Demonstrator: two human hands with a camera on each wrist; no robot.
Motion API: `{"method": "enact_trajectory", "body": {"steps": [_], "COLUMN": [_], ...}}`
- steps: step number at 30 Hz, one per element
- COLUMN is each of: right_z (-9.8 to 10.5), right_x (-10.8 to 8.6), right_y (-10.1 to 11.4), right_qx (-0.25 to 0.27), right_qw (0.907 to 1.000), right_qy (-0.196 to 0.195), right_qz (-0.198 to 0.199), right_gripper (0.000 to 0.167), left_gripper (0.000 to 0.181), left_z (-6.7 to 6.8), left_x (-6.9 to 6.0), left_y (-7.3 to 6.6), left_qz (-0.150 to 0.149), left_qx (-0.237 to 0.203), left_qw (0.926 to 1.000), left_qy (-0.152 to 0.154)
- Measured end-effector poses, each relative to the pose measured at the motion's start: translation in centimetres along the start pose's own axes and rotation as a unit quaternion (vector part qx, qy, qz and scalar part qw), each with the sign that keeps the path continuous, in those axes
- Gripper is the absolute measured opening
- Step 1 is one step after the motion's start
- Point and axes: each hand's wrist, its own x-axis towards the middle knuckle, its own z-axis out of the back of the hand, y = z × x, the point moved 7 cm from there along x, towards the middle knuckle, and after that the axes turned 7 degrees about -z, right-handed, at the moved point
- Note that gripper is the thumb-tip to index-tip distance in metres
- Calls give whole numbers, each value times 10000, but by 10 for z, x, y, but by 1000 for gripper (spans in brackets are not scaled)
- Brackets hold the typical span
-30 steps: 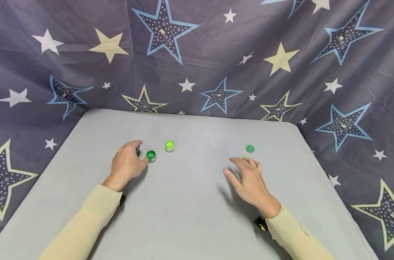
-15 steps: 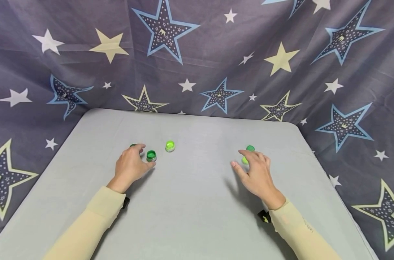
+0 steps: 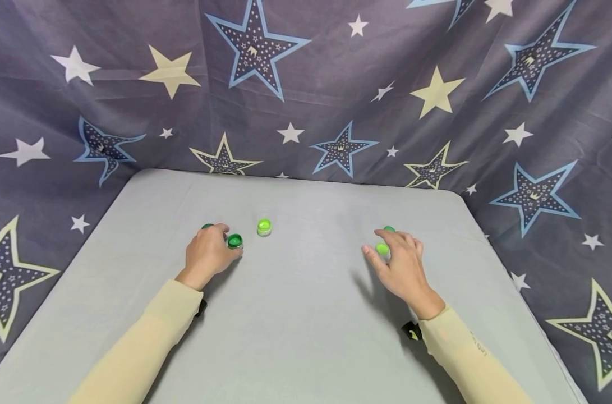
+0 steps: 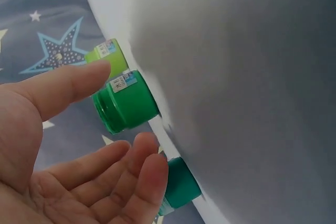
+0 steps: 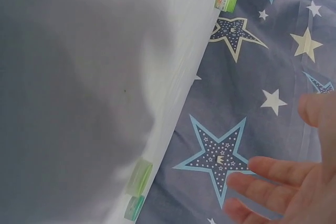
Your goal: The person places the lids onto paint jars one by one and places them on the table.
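Note:
My left hand (image 3: 208, 255) reaches around an open green paint jar (image 4: 128, 106), thumb on one side and fingers on the other; a gap shows between fingers and jar in the left wrist view. Beyond the thumb is a light green jar (image 3: 264, 228) without a lid. A darker teal-green jar (image 4: 182, 183) sits behind the left fingers, mostly hidden in the head view. On the right, my right hand (image 3: 401, 269) hovers, fingers spread apart and holding nothing, near a light green lid (image 3: 382, 248). Just behind that lies a green lid (image 3: 389, 229), partly covered by the fingers.
Everything lies on a table with a pale grey cover (image 3: 306, 314). A dark curtain (image 3: 316, 78) with a star pattern hangs along the table's back and sides. A wide stretch of the cover separates the jars from the lids.
My left hand has moved right, its thumb now past the front of the green jar. The right hand has shifted forward and right, closer to the lids. Jars and lids appear unmoved.

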Motion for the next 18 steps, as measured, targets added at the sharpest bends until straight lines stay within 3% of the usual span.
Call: {"method": "enact_trajectory", "body": {"steps": [6,18], "right_z": [0,-2], "right_x": [3,4], "right_y": [-3,-4], "right_qx": [10,-20], "right_qw": [10000,9999], "right_qy": [-11,-19], "right_qz": [-82,-128], "right_gripper": [51,51], "left_gripper": [63,40], "left_z": [-4,-10], "left_x": [4,10], "left_y": [1,3], "left_qz": [103,171], "left_qx": [175,354], "left_qw": [9994,9974], "left_qy": [280,603]}}
